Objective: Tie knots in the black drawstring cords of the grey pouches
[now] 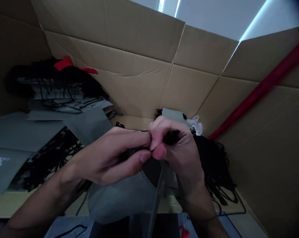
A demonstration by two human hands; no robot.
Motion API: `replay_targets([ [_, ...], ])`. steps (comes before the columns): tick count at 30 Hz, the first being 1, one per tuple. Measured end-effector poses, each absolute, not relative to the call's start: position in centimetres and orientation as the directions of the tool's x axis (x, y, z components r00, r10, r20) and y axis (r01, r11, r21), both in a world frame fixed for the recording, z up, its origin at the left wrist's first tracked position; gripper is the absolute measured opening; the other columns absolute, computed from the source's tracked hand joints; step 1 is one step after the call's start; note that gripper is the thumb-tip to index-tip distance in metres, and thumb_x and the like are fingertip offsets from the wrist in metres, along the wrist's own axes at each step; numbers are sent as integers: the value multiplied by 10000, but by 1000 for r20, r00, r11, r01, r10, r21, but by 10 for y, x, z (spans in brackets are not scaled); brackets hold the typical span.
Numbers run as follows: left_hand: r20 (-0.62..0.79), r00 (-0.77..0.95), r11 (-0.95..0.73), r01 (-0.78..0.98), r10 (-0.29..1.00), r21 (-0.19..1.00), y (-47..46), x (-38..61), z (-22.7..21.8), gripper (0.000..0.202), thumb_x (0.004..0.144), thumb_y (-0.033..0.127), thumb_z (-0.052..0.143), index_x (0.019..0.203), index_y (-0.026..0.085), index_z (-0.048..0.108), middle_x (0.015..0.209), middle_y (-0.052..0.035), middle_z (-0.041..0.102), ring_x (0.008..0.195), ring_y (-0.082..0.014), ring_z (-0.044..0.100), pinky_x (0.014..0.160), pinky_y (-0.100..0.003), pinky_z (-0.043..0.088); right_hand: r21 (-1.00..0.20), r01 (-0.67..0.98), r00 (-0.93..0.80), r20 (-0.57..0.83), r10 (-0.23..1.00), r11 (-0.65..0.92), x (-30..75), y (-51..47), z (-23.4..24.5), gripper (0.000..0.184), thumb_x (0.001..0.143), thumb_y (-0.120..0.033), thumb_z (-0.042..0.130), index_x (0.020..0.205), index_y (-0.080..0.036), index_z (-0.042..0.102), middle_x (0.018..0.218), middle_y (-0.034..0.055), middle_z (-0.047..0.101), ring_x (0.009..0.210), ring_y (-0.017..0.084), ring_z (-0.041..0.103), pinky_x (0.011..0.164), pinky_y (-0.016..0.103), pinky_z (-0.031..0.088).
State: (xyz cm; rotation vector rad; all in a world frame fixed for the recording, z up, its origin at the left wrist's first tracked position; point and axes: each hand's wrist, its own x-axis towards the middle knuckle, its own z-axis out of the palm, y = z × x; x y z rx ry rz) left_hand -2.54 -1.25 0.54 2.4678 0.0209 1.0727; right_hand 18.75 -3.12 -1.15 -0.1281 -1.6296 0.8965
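My left hand [107,162] and my right hand [174,148] meet in the middle of the view, their fingertips pinched close together. A tuft of black cord [171,137] shows between the right thumb and fingers, and a dark strand runs into the left fingers [132,153]. Under both hands hangs a grey paper bag [122,198] with a stiff clear or grey edge. The fingers hide most of the cord, so its ends cannot be seen.
Tall cardboard box flaps [132,72] surround the work at the back. Left lie grey bags [15,138] and a tangled black cord heap [55,86] with red ribbon [64,63]. Right sits another black cord heap [214,165]; a red pipe [261,89] crosses the cardboard.
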Motion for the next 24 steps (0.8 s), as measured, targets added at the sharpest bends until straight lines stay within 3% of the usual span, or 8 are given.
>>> replay_targets([
  [4,668,717,-857,-201,201,474,-10,-26,5,209,1163,145,641,970,213,603,757,96,441,608,-70,398,556,-200,339,-642,-338,-270,767,582,689,186,-37,-9,265,943,-363,1081,882,-235,857,875,-2,790,807,161,744,760,285,625],
  [7,623,730,-731,-258,281,631,-10,-24,7,254,1212,207,611,967,200,678,773,70,561,651,-75,503,606,-187,405,-667,-281,-248,745,620,690,191,-39,-6,274,934,-406,1084,877,-248,867,869,7,789,762,170,746,696,294,623],
  [10,482,774,-560,-203,412,804,-11,-23,8,312,1249,346,593,1048,195,777,870,8,689,737,-123,604,638,-214,461,-651,-281,-220,759,613,705,199,-36,-5,183,996,-345,1031,948,-260,876,874,3,774,707,154,722,646,281,601],
  [13,365,792,-427,-148,489,892,-12,-25,7,374,1230,446,641,992,182,757,756,23,594,633,-115,491,554,-217,371,-643,-271,-229,766,601,716,206,-33,-3,118,1032,-293,987,1004,-252,880,914,18,789,777,154,741,691,269,602],
  [16,337,769,-404,-112,544,908,-15,-26,8,385,1207,441,670,940,175,748,719,26,545,618,-115,438,551,-222,346,-656,-254,-262,754,602,711,211,-36,1,210,966,-344,1056,1079,-246,909,948,28,799,802,156,731,672,253,594],
  [19,378,755,-456,-118,536,882,-15,-25,9,324,1189,384,694,960,178,794,744,15,558,641,-124,440,563,-223,373,-684,-92,-278,716,641,724,213,-41,6,340,914,-369,1103,1204,-279,952,1065,45,834,861,161,723,661,246,571],
  [24,378,786,-463,-133,490,876,-13,-22,11,299,1210,358,669,990,183,771,706,51,439,596,-108,322,486,-214,259,-518,-85,-340,818,463,851,214,-33,5,249,899,-293,1109,1119,-273,993,946,23,825,787,145,714,646,253,564],
])
